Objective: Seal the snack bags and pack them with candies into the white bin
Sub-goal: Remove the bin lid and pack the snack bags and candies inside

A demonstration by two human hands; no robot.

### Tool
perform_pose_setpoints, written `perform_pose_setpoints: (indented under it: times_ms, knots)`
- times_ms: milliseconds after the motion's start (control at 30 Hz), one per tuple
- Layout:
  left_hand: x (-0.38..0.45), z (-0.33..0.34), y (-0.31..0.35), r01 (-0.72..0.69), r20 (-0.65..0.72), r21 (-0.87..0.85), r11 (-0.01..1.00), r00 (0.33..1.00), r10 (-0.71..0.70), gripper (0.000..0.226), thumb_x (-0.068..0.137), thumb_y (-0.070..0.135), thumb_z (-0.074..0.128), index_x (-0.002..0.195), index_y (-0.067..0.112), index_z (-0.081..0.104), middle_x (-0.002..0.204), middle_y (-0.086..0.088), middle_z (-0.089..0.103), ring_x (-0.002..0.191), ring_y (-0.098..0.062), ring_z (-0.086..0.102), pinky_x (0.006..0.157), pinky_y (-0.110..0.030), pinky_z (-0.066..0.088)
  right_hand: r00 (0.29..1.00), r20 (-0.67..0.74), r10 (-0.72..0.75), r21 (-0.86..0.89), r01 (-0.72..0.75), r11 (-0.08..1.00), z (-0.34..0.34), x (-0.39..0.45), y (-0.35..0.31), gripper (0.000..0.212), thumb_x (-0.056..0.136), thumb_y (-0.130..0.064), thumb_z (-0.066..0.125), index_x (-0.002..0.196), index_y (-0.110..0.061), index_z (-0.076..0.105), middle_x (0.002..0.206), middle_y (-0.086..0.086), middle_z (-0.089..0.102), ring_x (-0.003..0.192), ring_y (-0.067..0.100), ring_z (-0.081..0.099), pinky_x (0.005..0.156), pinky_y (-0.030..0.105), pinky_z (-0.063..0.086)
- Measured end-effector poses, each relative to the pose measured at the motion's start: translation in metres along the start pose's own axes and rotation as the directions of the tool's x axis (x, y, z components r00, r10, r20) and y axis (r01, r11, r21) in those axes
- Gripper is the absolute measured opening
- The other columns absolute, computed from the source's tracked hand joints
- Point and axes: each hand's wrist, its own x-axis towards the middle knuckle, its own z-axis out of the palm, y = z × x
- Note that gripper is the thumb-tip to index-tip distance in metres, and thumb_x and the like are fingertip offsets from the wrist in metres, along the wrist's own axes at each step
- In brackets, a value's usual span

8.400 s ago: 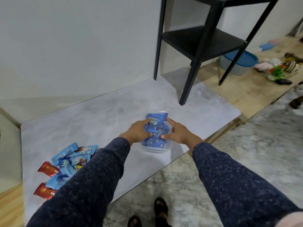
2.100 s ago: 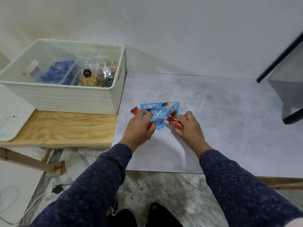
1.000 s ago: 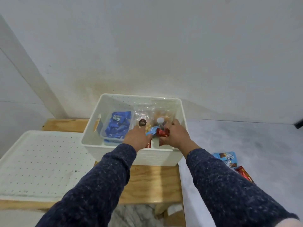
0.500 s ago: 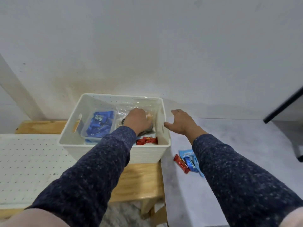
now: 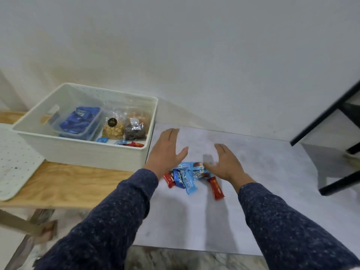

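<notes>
both hands, left hand (image 5: pixel 167 151) and right hand (image 5: pixel 226 164), fingers spread and empty, flank the heap of blue and red wrapped candies (image 5: pixel 190 175) on the grey marbled tabletop (image 5: pixel 253 172), just beside the white perforated plastic bin (image 5: pixel 83 151) holding sealed clear snack bags (image 5: pixel 124 125). risk: slick wrappers may slip from a loose two-handed scoop.

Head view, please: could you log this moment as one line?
left hand open | right hand open | both above candies on grey mat | white bin partly packed
</notes>
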Motion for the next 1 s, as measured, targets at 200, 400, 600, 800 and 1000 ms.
perform_pose_setpoints:
  times_ms: [200, 400, 600, 800, 1000]
  knots:
    - [-0.048, 0.073, -0.001, 0.089, 0.193, 0.107, 0.99, 0.975, -0.109, 0.098, 0.075, 0.062, 0.059, 0.15, 0.018, 0.015, 0.157, 0.0, 0.016, 0.146, -0.019, 0.009, 0.116, -0.057, 0.013, 0.986, 0.022, -0.168, -0.015, 0.168, 0.986, 0.054, -0.021, 0.061, 0.105, 0.068, -0.071, 0.06, 0.15, -0.029, 0.009, 0.159, 0.002, 0.008, 0.147, 0.021, 0.006, 0.118, 0.047, 0.016]
    - [-0.056, 0.118, -0.017, 0.166, 0.228, 0.201, 0.965, 0.95, -0.211, 0.114, 0.055, 0.087, 0.047, 0.149, 0.039, 0.005, 0.16, 0.001, 0.0, 0.147, -0.026, -0.003, 0.104, -0.072, 0.012, 0.959, 0.009, -0.284, -0.004, 0.284, 0.959, 0.091, -0.001, 0.08, 0.108, 0.061, -0.078, 0.061, 0.148, -0.041, 0.007, 0.159, -0.001, -0.005, 0.147, 0.021, -0.004, 0.12, 0.048, 0.009]
    - [-0.044, 0.138, -0.036, 0.156, 0.296, 0.221, 0.963, 0.93, -0.219, 0.098, 0.062, 0.083, 0.054, 0.144, 0.051, 0.011, 0.158, 0.003, 0.011, 0.146, -0.025, 0.006, 0.105, -0.072, 0.008, 0.912, -0.001, -0.411, -0.025, 0.411, 0.911, 0.117, 0.034, 0.087, 0.101, 0.057, -0.084, 0.047, 0.145, -0.047, 0.016, 0.16, 0.001, 0.004, 0.147, 0.027, 0.002, 0.116, 0.053, 0.01]
    - [-0.045, 0.151, -0.048, 0.056, 0.077, 0.214, 0.975, 0.994, -0.074, 0.065, 0.067, 0.073, 0.049, 0.125, 0.044, 0.05, 0.12, 0.001, 0.055, 0.112, -0.023, 0.052, 0.092, -0.047, 0.033, 0.888, -0.144, -0.436, 0.01, 0.442, 0.897, 0.139, 0.053, 0.083, 0.077, 0.065, -0.078, 0.049, 0.126, -0.033, 0.058, 0.139, 0.009, 0.05, 0.13, 0.038, 0.041, 0.101, 0.054, 0.037]
    - [-0.048, 0.158, -0.043, 0.081, -0.033, 0.149, 0.985, 0.996, -0.077, 0.042, 0.067, 0.056, 0.058, 0.094, 0.025, 0.064, 0.089, -0.005, 0.056, 0.077, -0.025, 0.055, 0.062, -0.032, 0.045, 0.818, -0.397, -0.416, -0.094, 0.415, 0.905, 0.147, 0.049, 0.078, 0.046, 0.073, -0.059, 0.054, 0.101, -0.025, 0.068, 0.094, 0.006, 0.061, 0.081, 0.028, 0.057, 0.061, 0.033, 0.051]
